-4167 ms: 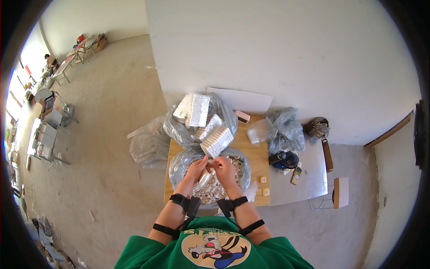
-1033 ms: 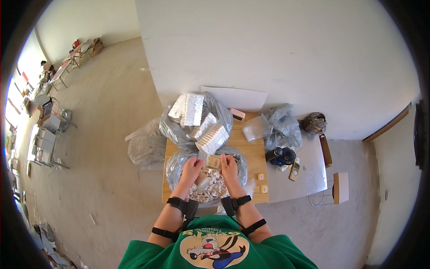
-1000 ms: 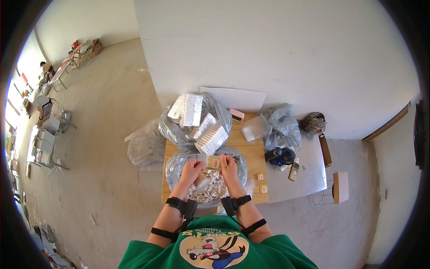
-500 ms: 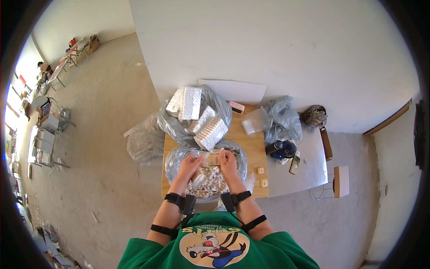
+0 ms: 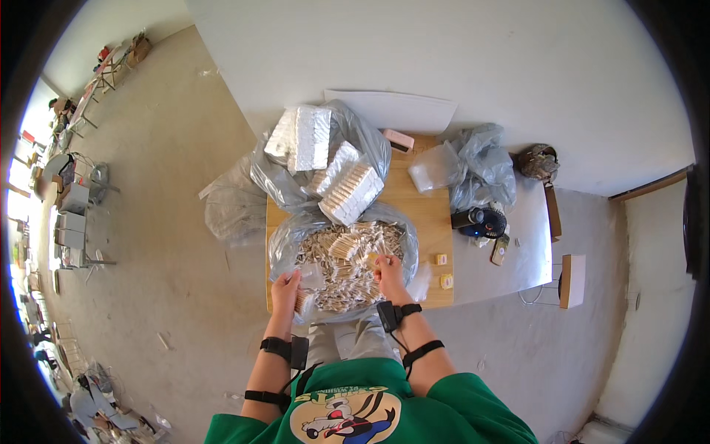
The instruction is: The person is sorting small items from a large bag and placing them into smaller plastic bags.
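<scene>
A large grey plastic bag (image 5: 279,248) lies open on the table, filled with loose wooden-stick cotton swabs (image 5: 344,292). At its left rim my left hand (image 5: 284,292) is closed on a clear plastic bag (image 5: 312,276); some swabs show at its lower end, beside my fingers. Over the right part of the pile, my right hand (image 5: 389,275) pinches a small yellow card (image 5: 371,260), mostly hidden by the fingers. Beyond the pile, a second grey bag (image 5: 360,126) holds white plastic-wrapped packs (image 5: 351,194).
Two small yellow boxes (image 5: 446,281) sit on the wooden table (image 5: 433,240) at the right. A metal side table (image 5: 529,255) carries a black fan (image 5: 491,223), a phone (image 5: 500,250) and grey plastic bags (image 5: 484,166). A wall stands behind.
My hands have moved apart: the left went left and down with the clear bag, the right to the right with the yellow card. The view has shifted a little.
</scene>
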{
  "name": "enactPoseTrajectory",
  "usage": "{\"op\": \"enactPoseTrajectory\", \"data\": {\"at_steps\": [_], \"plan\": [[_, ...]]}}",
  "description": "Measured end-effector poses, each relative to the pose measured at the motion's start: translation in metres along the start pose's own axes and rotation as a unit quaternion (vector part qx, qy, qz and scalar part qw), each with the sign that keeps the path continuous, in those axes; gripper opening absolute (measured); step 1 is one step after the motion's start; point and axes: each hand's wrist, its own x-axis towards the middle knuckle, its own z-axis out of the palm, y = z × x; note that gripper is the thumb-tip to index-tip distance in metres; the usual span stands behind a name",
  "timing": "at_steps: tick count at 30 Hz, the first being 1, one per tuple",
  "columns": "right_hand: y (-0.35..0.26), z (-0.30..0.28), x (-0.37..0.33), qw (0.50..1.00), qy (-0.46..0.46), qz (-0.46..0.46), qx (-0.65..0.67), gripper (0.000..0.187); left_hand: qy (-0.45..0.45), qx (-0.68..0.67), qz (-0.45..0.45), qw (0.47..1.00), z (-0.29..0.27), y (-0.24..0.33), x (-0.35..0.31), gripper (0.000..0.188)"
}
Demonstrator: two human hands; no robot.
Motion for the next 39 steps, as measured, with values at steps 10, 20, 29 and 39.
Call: {"op": "enactPoseTrajectory", "data": {"at_steps": [10,20,29,39], "plan": [[0.017,0.000,0.074,0.892,0.194,-0.095,-0.397,0.037,0.023,0.022,-0.062,0.998,-0.025,-0.034,0.011,0.021],[0.003,0.009,0.069,0.811,0.188,-0.180,-0.523,0.028,-0.002,0.098,-0.059,0.993,-0.028,-0.021,0.018,0.023],[-0.011,-0.024,0.064,0.813,0.226,-0.268,-0.465,0.008,-0.019,0.131,-0.046,0.990,0.004,-0.028,0.018,0.022],[0.029,-0.183,0.018,0.942,0.269,-0.047,0.196,0.016,-0.109,0.175,-0.087,0.975,0.092,-0.057,0.012,0.023]]}}
